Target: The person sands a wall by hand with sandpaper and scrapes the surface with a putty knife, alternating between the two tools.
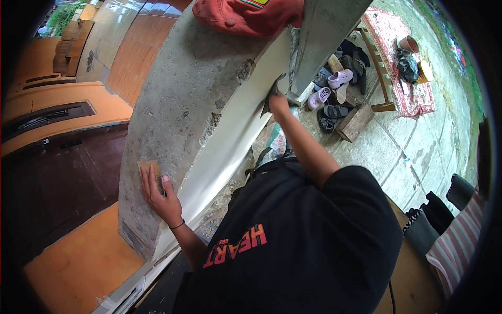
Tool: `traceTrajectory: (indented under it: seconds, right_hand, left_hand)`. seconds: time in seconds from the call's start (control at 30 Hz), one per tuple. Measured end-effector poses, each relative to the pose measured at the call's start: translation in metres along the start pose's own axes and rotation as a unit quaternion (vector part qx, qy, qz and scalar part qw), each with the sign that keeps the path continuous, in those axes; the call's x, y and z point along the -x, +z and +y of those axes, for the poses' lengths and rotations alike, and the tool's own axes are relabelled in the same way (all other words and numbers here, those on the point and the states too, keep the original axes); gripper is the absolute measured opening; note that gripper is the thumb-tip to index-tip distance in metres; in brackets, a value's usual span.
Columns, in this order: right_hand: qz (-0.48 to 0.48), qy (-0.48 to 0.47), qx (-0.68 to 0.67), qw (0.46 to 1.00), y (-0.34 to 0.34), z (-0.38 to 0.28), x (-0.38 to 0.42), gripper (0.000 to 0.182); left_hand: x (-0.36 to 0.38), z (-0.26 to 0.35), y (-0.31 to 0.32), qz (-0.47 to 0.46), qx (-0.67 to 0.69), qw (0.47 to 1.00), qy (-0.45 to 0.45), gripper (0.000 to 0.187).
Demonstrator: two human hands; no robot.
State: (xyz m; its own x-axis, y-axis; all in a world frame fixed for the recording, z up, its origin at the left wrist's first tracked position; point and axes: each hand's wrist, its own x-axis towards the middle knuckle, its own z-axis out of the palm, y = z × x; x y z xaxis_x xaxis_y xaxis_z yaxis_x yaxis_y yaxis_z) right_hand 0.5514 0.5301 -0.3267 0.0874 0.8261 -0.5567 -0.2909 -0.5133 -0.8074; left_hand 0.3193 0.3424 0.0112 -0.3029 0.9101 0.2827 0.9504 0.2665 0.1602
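My right hand (pixel 279 106) is closed on a dark, thin, bent piece that looks like sandpaper (pixel 269 98). It presses this against the smooth white side face (pixel 246 112) of the concrete ledge, near the upper end. On the ledge's rough grey top (pixel 167 104), my left hand (pixel 163 200) lies flat with its fingers stretched out. Beneath those fingers is a small brown square piece (pixel 149 166), partly covered; its material is hard to make out.
A red cap (pixel 246 18) sits at the ledge's far end, beside a grey post (pixel 327 36). Shoes and lilac clogs (pixel 341 78) lie right of it, near a wooden box (pixel 355 123). Beyond stands a cloth-covered table (pixel 389 31). A plastic sack (pixel 275 141) is below the ledge.
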Motion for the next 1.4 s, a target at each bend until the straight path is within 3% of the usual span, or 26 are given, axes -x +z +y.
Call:
traceTrajectory:
  seconds: [0.03,0.07,0.13,0.27,0.33,0.37,0.4,0.47,0.53,0.63,0.67,0.73,0.77,0.9,1.0,1.07,1.13,1.2,1.23,1.27,1.33,1.4]
  right_hand:
    - [0.002,0.104,-0.060,0.993,-0.008,-0.009,-0.010,0.036]
    - [0.008,0.136,-0.109,0.985,-0.012,-0.028,-0.007,0.036]
    - [0.107,0.049,0.011,0.993,-0.008,-0.021,-0.035,0.038]
    - [0.046,-0.023,-0.024,0.998,-0.004,-0.084,0.027,0.039]
    - [0.061,-0.129,0.035,0.989,-0.005,-0.073,0.027,0.035]
    - [0.117,-0.126,0.133,0.976,-0.007,-0.085,0.029,0.038]
    - [0.117,-0.124,0.133,0.976,-0.010,-0.079,0.013,0.038]
    - [0.046,0.057,-0.048,0.996,-0.017,-0.078,-0.017,0.030]
    - [0.043,0.053,-0.024,0.997,-0.012,-0.105,0.000,0.030]
    - [0.075,-0.128,-0.001,0.989,0.006,-0.147,0.070,0.035]
    - [0.074,-0.131,0.000,0.989,0.006,-0.148,0.066,0.035]
    - [0.132,-0.165,0.222,0.952,-0.005,-0.140,0.053,0.047]
    - [0.106,-0.190,0.235,0.947,-0.013,-0.134,0.036,0.051]
    - [0.109,-0.232,0.196,0.946,-0.010,-0.144,0.023,0.053]
    - [0.132,-0.237,0.230,0.935,0.010,-0.185,0.092,0.053]
    - [0.216,-0.326,0.290,0.873,0.012,-0.186,0.103,0.056]
    - [0.207,-0.319,0.311,0.871,0.010,-0.176,0.090,0.060]
    - [0.184,-0.247,0.281,0.909,0.017,-0.177,0.103,0.063]
    - [0.187,-0.297,0.272,0.896,0.026,-0.167,0.112,0.065]
    - [0.195,-0.281,0.281,0.897,0.042,-0.172,0.147,0.068]
    - [0.144,-0.330,0.232,0.904,0.063,-0.150,0.190,0.072]
    - [0.179,-0.472,0.231,0.832,0.072,-0.130,0.196,0.073]
  left_hand:
    - [0.000,0.000,0.000,0.003,0.002,1.000,0.000,0.040]
    - [0.001,0.000,0.000,0.004,0.002,1.000,0.003,0.040]
    - [0.000,0.001,-0.001,0.000,0.006,1.000,-0.006,0.040]
    - [-0.003,-0.001,-0.001,0.005,-0.004,1.000,-0.005,0.040]
    - [-0.002,-0.001,-0.001,0.001,-0.001,1.000,-0.008,0.041]
    - [-0.002,-0.001,-0.001,-0.001,-0.001,1.000,-0.009,0.041]
    - [-0.003,0.000,-0.001,-0.001,0.000,1.000,-0.008,0.041]
    - [-0.001,-0.001,-0.002,0.003,0.003,1.000,-0.006,0.041]
    - [-0.002,-0.002,-0.002,0.004,0.000,1.000,-0.003,0.041]
    - [-0.003,-0.004,-0.001,0.009,-0.014,1.000,0.000,0.041]
    - [-0.004,-0.005,-0.001,0.012,-0.012,1.000,-0.001,0.041]
    - [-0.003,-0.005,-0.001,0.015,0.000,1.000,-0.001,0.041]
    - [-0.002,-0.006,-0.002,0.014,0.001,1.000,-0.001,0.041]
    - [-0.001,-0.007,0.000,0.022,-0.005,1.000,0.004,0.041]
    - [-0.003,-0.010,-0.003,0.020,-0.017,1.000,0.008,0.041]
    - [0.001,-0.010,-0.002,0.019,-0.014,1.000,0.006,0.041]
    - [0.002,-0.013,-0.004,0.022,-0.011,0.999,0.031,0.037]
    - [0.006,-0.016,-0.006,0.018,-0.020,0.999,0.032,0.037]
    - [0.003,-0.015,-0.004,0.023,-0.024,0.999,0.035,0.037]
    - [0.001,-0.014,-0.004,0.027,-0.021,0.999,0.037,0.037]
    - [0.004,-0.015,-0.005,0.024,-0.026,0.999,0.038,0.037]
    - [0.005,-0.017,-0.004,0.018,-0.012,0.999,0.043,0.038]
